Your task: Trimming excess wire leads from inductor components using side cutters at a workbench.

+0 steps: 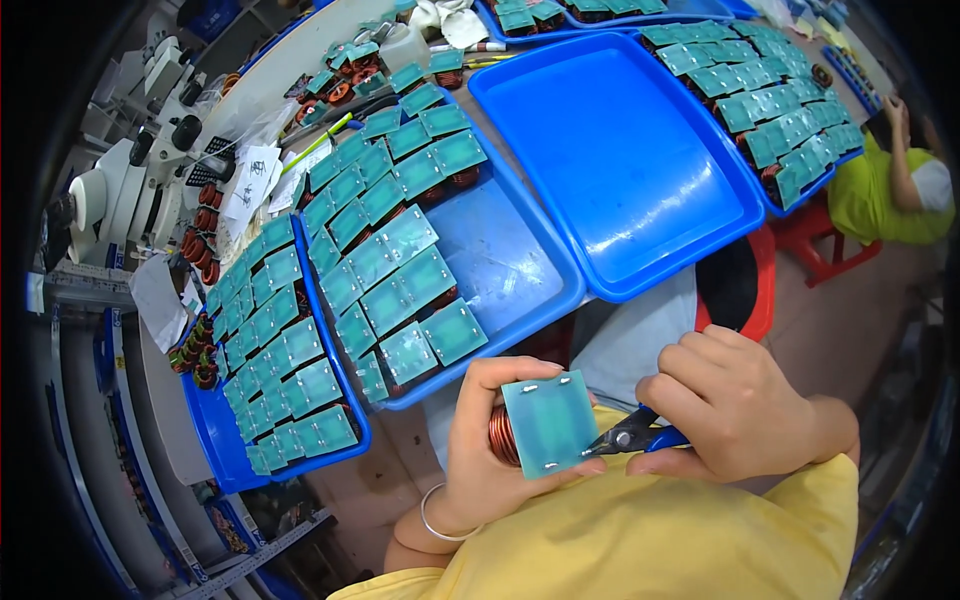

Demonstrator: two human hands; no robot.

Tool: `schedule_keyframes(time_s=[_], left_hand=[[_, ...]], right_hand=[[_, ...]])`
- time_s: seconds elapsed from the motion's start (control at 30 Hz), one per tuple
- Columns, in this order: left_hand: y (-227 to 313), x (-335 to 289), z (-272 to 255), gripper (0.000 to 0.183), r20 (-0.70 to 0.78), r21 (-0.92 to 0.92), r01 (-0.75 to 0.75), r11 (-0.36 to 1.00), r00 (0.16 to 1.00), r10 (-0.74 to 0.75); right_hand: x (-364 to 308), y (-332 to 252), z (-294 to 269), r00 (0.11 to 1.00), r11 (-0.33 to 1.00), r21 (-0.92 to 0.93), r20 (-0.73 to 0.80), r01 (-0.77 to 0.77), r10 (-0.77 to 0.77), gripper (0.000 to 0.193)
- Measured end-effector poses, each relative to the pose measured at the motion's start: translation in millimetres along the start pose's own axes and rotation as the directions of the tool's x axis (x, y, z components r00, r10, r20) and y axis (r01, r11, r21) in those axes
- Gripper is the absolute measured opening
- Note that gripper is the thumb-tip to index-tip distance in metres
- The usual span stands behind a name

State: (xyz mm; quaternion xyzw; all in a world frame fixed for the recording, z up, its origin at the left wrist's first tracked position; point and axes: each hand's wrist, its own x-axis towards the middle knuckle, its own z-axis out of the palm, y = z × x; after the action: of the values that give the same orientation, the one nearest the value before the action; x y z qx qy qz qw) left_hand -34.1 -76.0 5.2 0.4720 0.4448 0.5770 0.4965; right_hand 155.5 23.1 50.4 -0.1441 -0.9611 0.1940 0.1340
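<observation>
My left hand is closed round a copper-wound coil fixed to a square green board. The board's face is turned up and shows a metal pin near each corner. In my right hand is a pair of blue-handled cutting pliers. Their jaws meet the pin at the board's lower right corner. My right fingers wrap the handles and hide most of them. Beyond my left hand lies a blue tray partly filled with rows of similar green-topped coils.
An empty-looking blue tray stands ahead. Filled trays sit at far left and far right. Microscopes and papers line the left bench. A person in yellow-green sits at right beside a red stool.
</observation>
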Motion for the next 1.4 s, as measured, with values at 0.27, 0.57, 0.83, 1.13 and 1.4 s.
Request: schedule_keyframes(time_s=[0.27, 0.57, 0.83, 1.13, 1.4], left_hand=[[-0.5, 0.4, 2.2, 0.069, 0.026, 0.083, -0.066, 0.994, 0.998, 0.064], [1.7, 3.9, 10.6, 0.066, 0.042, 0.214, -0.102, 0.971, 0.995, 0.095], [-0.3, 9.1, 24.0, 0.070, 0.087, 0.462, 0.052, 0.885, 0.991, -0.104], [0.5, 12.8, 31.9, 0.073, 0.117, 0.389, 0.140, 0.911, 0.973, -0.199], [4.6, 8.1, 36.4, 0.078, 0.113, 0.380, 0.118, 0.917, 0.978, -0.173]], right_hand=[[-5.0, -0.2, -1.0, 1.000, 1.000, -0.026, -0.003, 0.007, -0.007, 0.046], [-19.3, 6.3, 8.6, 0.996, 0.999, -0.051, -0.083, 0.015, -0.019, 0.044], [-49.6, 22.3, 40.9, 0.992, 0.998, 0.041, -0.120, -0.044, 0.048, 0.039], [-53.5, 30.8, 38.3, 0.948, 0.979, 0.170, -0.277, -0.108, 0.153, 0.046], [-50.2, 25.0, 28.5, 0.955, 0.978, 0.109, -0.219, -0.178, 0.199, 0.044]])
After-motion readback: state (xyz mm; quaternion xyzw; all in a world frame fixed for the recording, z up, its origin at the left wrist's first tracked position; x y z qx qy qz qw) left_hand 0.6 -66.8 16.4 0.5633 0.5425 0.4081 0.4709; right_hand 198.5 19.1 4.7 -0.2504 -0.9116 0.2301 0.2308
